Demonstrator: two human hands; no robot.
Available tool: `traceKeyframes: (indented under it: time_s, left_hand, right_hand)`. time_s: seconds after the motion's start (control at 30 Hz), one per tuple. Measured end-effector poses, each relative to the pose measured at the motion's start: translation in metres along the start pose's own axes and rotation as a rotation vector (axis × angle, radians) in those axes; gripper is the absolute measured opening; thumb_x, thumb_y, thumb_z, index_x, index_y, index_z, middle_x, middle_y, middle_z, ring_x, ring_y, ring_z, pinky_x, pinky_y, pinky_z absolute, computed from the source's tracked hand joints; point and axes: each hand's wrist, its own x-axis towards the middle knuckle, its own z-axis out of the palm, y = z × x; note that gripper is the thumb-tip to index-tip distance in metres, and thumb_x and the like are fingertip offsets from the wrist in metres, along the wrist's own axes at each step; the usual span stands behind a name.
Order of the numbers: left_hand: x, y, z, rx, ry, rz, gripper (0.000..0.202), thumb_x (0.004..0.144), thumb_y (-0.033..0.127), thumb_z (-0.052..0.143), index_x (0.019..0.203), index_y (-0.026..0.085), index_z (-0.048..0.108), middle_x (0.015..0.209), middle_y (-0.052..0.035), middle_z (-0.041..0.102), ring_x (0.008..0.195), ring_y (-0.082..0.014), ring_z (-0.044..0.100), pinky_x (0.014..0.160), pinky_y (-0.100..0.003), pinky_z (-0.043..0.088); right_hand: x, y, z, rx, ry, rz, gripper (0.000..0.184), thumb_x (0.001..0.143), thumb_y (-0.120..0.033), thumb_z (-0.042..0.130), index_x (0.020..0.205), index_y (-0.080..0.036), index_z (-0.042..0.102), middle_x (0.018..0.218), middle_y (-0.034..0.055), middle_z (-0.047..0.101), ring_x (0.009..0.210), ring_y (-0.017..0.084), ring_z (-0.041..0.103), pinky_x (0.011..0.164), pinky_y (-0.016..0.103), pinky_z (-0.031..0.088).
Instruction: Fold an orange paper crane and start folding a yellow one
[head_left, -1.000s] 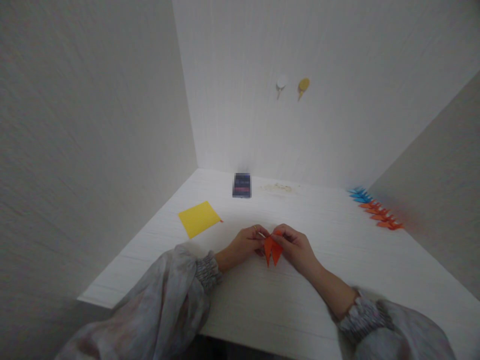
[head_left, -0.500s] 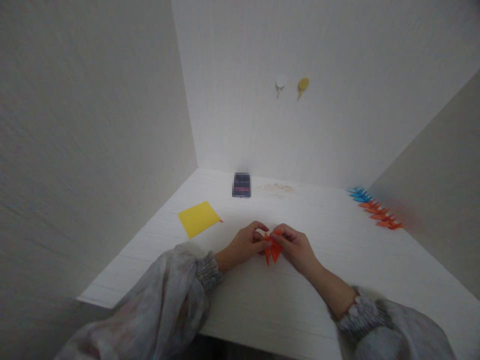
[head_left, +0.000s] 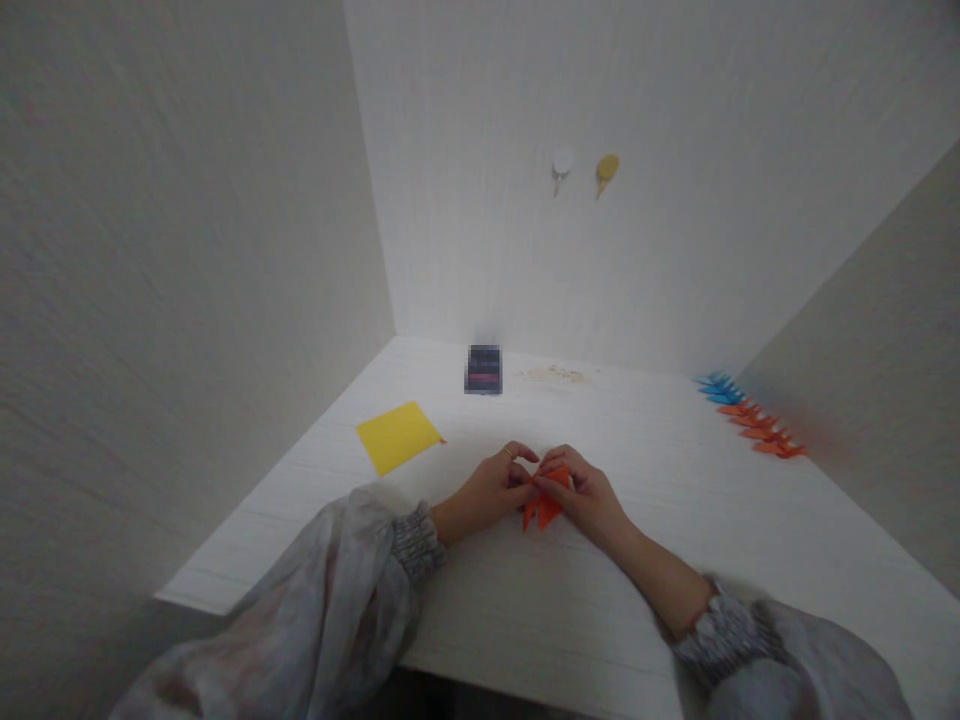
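Observation:
Between my two hands is a piece of folded orange origami paper (head_left: 553, 508), its pointed ends hanging toward me. My left hand (head_left: 496, 486) pinches its left side between thumb and fingers; a ring shows on one finger. From the right, my right hand (head_left: 589, 487) grips the upper part, thumb in front and fingers behind. The fingertips of both hands nearly meet at the top of the paper and hide some of the folds there.
Yellow paper (head_left: 399, 438) lies at the left, a small orange bit at its corner. A dark blurred block (head_left: 483, 370) is near the back wall. Blue folded cranes (head_left: 720, 388) and orange folded cranes (head_left: 761, 430) line the right side. Two hooks (head_left: 607, 168) are on the wall.
My right thumb and fingers have shifted slightly left, closer to my left fingertips. The orange paper has turned a little, and its points have swung slightly left.

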Motion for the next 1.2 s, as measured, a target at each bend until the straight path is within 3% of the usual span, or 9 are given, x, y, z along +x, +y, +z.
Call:
traceKeyframes:
  time_s: [0.1,0.23,0.33,0.67,1.2]
  left_hand:
    - [-0.002,0.003,0.001,0.044,-0.025,0.051,0.031,0.074,0.023,0.053,0.1,0.014,0.038,0.056,0.0044,0.053,0.049,-0.0055,0.045,0.048,-0.017,0.033]
    - [-0.003,0.001,0.003,-0.024,-0.059,0.046,0.031,0.076,0.023,0.049,0.103,0.016,0.034,0.059,0.0055,0.051,0.045,-0.0041,0.043,0.045,-0.017,0.032]
    - [0.0,-0.002,0.004,-0.134,-0.027,0.004,0.037,0.072,0.024,0.055,0.101,0.017,0.034,0.06,0.0066,0.05,0.041,-0.0032,0.042,0.044,-0.016,0.032]
    - [0.001,0.011,0.0,-0.304,0.049,-0.101,0.043,0.064,0.03,0.064,0.094,0.014,0.039,0.052,0.0058,0.054,0.043,-0.005,0.047,0.045,-0.017,0.035]
    - [0.0,0.016,-0.001,-0.274,0.117,-0.142,0.039,0.064,0.031,0.064,0.092,0.014,0.042,0.058,0.0014,0.059,0.049,-0.0111,0.059,0.051,-0.023,0.046]
  right_hand:
    - [0.0,0.0,0.0,0.047,-0.035,0.024,0.012,0.07,-0.029,0.059,0.065,-0.019,0.056,0.091,0.0036,0.053,0.084,0.016,0.052,0.074,0.028,0.04]
    - [-0.002,-0.001,0.002,0.124,-0.158,0.161,0.014,0.074,-0.03,0.053,0.066,-0.017,0.053,0.069,0.0007,0.056,0.063,0.013,0.053,0.058,0.025,0.04]
    - [-0.003,-0.002,0.001,0.056,-0.097,0.178,0.015,0.073,-0.029,0.053,0.064,-0.017,0.052,0.059,-0.002,0.052,0.055,0.011,0.048,0.052,0.024,0.037]
    - [-0.002,-0.003,-0.003,-0.046,0.09,0.027,0.017,0.073,-0.03,0.054,0.061,-0.019,0.05,0.066,-0.0003,0.052,0.064,0.013,0.05,0.061,0.025,0.04]
    - [-0.001,0.005,-0.004,-0.002,0.174,0.137,0.018,0.073,-0.033,0.053,0.065,-0.018,0.053,0.061,0.0005,0.052,0.057,0.013,0.048,0.051,0.023,0.038]
